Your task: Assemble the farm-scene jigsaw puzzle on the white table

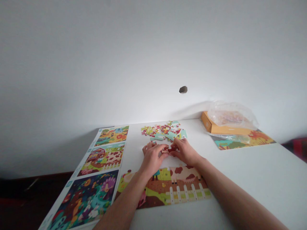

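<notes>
Between my two hands, dark red jigsaw puzzle pieces (172,149) are held just above the white table (251,172). My left hand (153,156) pinches a piece with thumb and fingers. My right hand (184,150) grips a piece right beside it. Whether the pieces are joined I cannot tell. Below my wrists lies a partly assembled jigsaw puzzle (184,188) with a cow, a white fence and green and brown ground; my left forearm hides some of it. Just beyond my hands is a heap of loose puzzle pieces (159,129).
At the left lies a picture sheet (103,159) with three scenes: animals, a barn with a cow, and a dark night scene. An orange box (207,123) with a clear plastic bag (232,113) stands back right, on another puzzle picture (256,140). The wall (144,64) has a hole.
</notes>
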### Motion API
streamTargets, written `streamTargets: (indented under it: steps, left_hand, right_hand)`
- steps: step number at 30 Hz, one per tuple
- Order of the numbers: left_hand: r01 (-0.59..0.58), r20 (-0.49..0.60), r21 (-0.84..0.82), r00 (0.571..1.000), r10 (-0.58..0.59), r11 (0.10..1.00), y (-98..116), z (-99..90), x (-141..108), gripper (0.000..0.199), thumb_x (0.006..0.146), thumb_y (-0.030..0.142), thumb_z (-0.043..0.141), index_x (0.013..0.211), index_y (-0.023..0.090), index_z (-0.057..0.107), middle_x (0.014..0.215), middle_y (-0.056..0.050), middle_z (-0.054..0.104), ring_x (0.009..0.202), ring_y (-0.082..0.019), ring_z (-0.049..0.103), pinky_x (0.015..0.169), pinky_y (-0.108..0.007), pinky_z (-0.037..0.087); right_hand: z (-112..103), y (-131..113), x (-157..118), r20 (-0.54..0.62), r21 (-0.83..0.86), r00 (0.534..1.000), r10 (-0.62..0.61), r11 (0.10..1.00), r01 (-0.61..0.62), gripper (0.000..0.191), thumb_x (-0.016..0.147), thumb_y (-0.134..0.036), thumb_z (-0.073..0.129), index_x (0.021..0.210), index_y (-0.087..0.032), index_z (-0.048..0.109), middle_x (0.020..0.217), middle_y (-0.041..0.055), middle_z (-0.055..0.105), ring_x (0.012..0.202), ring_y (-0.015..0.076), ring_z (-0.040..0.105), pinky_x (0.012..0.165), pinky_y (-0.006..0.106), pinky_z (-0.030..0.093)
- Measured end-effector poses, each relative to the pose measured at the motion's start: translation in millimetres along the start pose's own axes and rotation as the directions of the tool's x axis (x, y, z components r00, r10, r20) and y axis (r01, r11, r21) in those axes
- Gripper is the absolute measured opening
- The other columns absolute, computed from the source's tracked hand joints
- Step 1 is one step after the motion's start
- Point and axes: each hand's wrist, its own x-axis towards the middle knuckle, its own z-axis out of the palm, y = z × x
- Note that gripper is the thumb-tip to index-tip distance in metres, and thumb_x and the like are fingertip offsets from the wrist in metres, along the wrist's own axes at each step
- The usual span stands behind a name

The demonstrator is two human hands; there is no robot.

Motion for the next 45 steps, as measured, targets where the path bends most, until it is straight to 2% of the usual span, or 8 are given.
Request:
streamTargets:
  steps: [4,11,18,27,33,37,41,45]
  left_hand:
    - [0.002,-0.007,-0.008,1.0,-0.002,1.0,0,-0.9,0,0.026,0.077,0.029,0.071,0.102,0.036,0.069,0.094,0.001,0.074,0.097,-0.025,0.054,0.091,-0.044,0.032]
    - [-0.018,-0.008,0.006,1.0,0.018,1.0,2,-3.7,0,0.02,0.082,0.033,0.066,0.101,0.036,0.071,0.094,0.001,0.074,0.096,-0.024,0.055,0.092,-0.044,0.031]
    - [-0.03,-0.008,-0.001,1.0,0.03,1.0,1,-3.5,0,0.02,0.084,0.031,0.065,0.101,0.035,0.072,0.091,0.0,0.074,0.099,-0.024,0.054,0.093,-0.045,0.029]
    - [-0.029,-0.006,0.002,1.0,0.029,1.0,2,-4.4,0,0.022,0.085,0.026,0.062,0.101,0.036,0.072,0.09,0.0,0.074,0.097,-0.024,0.055,0.094,-0.046,0.029]
    - [-0.029,-0.005,-0.008,1.0,0.029,1.0,3,-3.6,0,0.02,0.083,0.03,0.064,0.101,0.036,0.072,0.089,-0.001,0.074,0.098,-0.025,0.055,0.095,-0.047,0.029]
    - [-0.024,-0.007,-0.02,1.0,0.024,1.0,2,-3.4,0,0.019,0.084,0.031,0.063,0.1,0.036,0.073,0.089,-0.001,0.075,0.099,-0.025,0.055,0.095,-0.047,0.028]
    - [-0.009,-0.013,-0.033,1.0,0.009,0.999,1,-3.7,0,0.019,0.085,0.029,0.062,0.099,0.037,0.072,0.089,0.0,0.075,0.097,-0.024,0.056,0.096,-0.047,0.027]
    - [0.0,-0.021,-0.027,1.0,-0.001,1.0,0,-4.0,0,0.02,0.083,0.028,0.064,0.099,0.037,0.073,0.09,0.0,0.075,0.098,-0.025,0.056,0.096,-0.047,0.028]
  right_hand:
    - [0,0,0,-0.022,0.026,1.0,-0.001,1.0,0.001,0.016,0.085,-0.03,0.066,0.088,-0.02,0.054,0.079,0.0012,0.066,0.076,0.0174,0.059,0.073,0.029,0.04]
    - [-1,-2,1,-0.003,0.155,1.0,0.028,0.988,-0.027,0.009,0.089,-0.022,0.06,0.083,-0.02,0.053,0.07,-0.0019,0.067,0.066,0.0139,0.061,0.067,0.026,0.041]
    - [-4,-3,2,0.029,0.284,0.999,0.046,0.958,-0.052,0.012,0.091,-0.021,0.054,0.08,-0.02,0.053,0.072,-0.0011,0.07,0.059,0.012,0.063,0.061,0.024,0.045]
    - [-5,-4,2,0.016,0.278,0.999,0.042,0.96,-0.044,0.011,0.089,-0.02,0.056,0.078,-0.02,0.054,0.074,-0.0003,0.071,0.061,0.0126,0.063,0.06,0.023,0.044]
    - [-7,1,1,0.005,0.242,0.999,0.034,0.97,-0.034,0.011,0.087,-0.022,0.059,0.077,-0.019,0.056,0.074,0.0011,0.07,0.066,0.0141,0.062,0.064,0.025,0.045]
    - [-10,10,1,-0.035,0.177,0.999,0.028,0.984,-0.022,0.014,0.085,-0.021,0.061,0.072,-0.019,0.055,0.067,0.0003,0.066,0.064,0.014,0.058,0.063,0.025,0.042]
    - [-14,19,0,-0.025,0.191,0.998,0.051,0.98,-0.045,0.015,0.082,-0.019,0.062,0.07,-0.019,0.053,0.058,-0.0025,0.061,0.057,0.0128,0.054,0.06,0.024,0.04]
    - [-13,23,0,-0.049,0.167,0.996,0.075,0.984,-0.065,0.017,0.081,-0.022,0.064,0.068,-0.019,0.053,0.058,-0.003,0.059,0.057,0.0121,0.052,0.059,0.023,0.038]
